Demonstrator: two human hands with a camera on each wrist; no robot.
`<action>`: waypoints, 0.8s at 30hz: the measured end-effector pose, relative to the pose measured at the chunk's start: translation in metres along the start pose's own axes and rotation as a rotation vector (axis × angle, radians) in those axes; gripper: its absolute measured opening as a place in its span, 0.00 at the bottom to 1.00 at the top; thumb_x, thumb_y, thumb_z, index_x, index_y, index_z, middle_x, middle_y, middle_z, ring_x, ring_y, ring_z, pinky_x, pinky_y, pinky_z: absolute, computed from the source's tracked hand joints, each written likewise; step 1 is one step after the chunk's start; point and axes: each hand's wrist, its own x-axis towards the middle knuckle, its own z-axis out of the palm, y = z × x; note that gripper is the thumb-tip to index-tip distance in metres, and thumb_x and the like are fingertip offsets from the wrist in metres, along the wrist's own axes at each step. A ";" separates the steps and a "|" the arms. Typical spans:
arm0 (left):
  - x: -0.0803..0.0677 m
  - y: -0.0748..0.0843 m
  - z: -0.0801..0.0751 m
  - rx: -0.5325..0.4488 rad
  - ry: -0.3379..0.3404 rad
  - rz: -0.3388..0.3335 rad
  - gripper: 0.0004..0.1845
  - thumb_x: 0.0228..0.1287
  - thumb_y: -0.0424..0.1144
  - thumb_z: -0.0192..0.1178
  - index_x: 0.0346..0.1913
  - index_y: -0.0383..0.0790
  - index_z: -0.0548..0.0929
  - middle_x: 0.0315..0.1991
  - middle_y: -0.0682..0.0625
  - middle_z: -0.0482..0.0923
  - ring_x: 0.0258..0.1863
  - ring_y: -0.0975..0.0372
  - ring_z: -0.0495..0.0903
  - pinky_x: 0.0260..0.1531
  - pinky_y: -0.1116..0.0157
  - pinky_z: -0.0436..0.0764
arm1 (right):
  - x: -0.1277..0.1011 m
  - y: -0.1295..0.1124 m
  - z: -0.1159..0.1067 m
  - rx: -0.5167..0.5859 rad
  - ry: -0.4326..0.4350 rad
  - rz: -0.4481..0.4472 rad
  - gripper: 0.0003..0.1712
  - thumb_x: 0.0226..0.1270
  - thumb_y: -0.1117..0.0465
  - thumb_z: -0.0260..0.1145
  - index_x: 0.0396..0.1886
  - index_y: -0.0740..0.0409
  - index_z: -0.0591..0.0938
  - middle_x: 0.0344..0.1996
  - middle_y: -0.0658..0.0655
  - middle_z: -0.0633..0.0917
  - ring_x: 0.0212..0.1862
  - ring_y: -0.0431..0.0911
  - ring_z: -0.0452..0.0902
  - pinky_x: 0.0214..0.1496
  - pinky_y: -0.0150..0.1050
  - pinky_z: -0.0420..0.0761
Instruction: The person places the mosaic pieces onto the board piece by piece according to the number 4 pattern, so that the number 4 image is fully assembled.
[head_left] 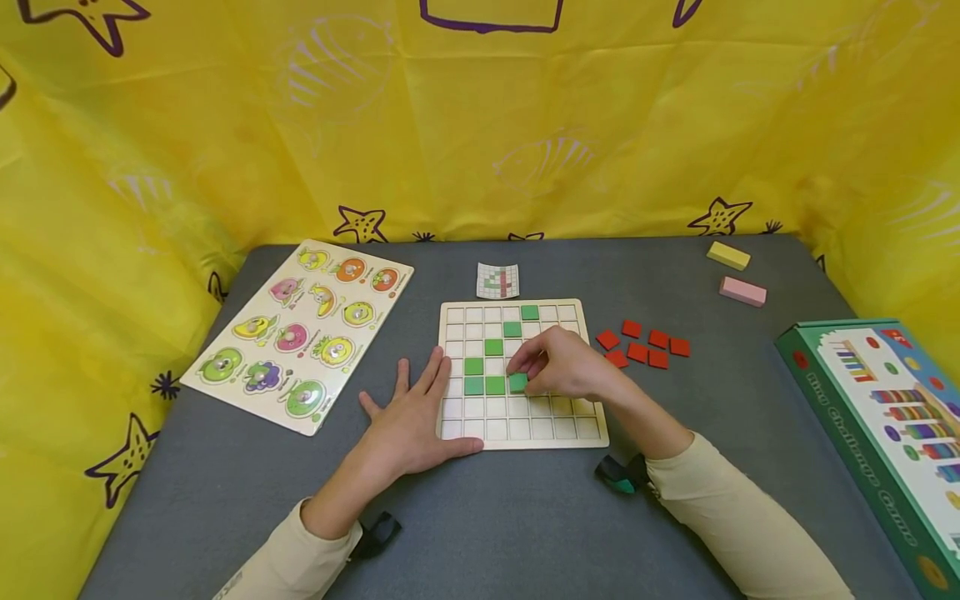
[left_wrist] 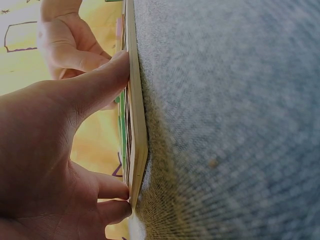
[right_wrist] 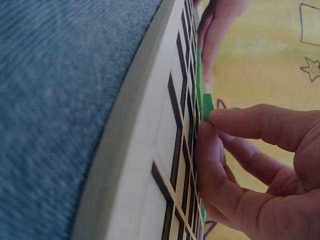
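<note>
A wooden grid board (head_left: 497,429) lies on the grey table, with several green square tiles (head_left: 493,347) set in its cells, some in a slanting line. My right hand (head_left: 564,364) is over the middle of the board and pinches a green tile (head_left: 517,382) between thumb and finger. In the right wrist view that tile (right_wrist: 207,107) is right at the grid surface. My left hand (head_left: 408,425) rests at the board's left side, fingers spread along the edge and thumb on the front-left corner. The left wrist view shows the thumb (left_wrist: 107,80) on the board's rim.
Several red tiles (head_left: 637,352) lie right of the board, a small pattern card (head_left: 497,282) behind it. A fruit puzzle board (head_left: 300,333) is at left. Yellow (head_left: 728,256) and pink blocks (head_left: 742,291) sit back right, near a green game box (head_left: 847,442).
</note>
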 end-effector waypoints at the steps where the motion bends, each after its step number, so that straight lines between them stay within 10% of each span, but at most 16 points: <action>1: 0.000 0.000 0.000 -0.001 0.000 -0.001 0.67 0.52 0.73 0.71 0.86 0.46 0.48 0.87 0.52 0.36 0.83 0.34 0.35 0.57 0.13 0.36 | 0.000 0.000 0.000 -0.002 -0.001 0.000 0.17 0.50 0.77 0.73 0.41 0.61 0.91 0.37 0.57 0.90 0.38 0.46 0.82 0.44 0.37 0.83; 24: 0.000 0.000 -0.001 -0.006 0.000 -0.001 0.67 0.52 0.73 0.71 0.85 0.46 0.48 0.87 0.51 0.36 0.82 0.34 0.35 0.57 0.13 0.35 | 0.002 -0.002 0.004 -0.079 0.015 0.069 0.19 0.48 0.77 0.74 0.40 0.56 0.92 0.35 0.53 0.89 0.39 0.44 0.81 0.45 0.36 0.82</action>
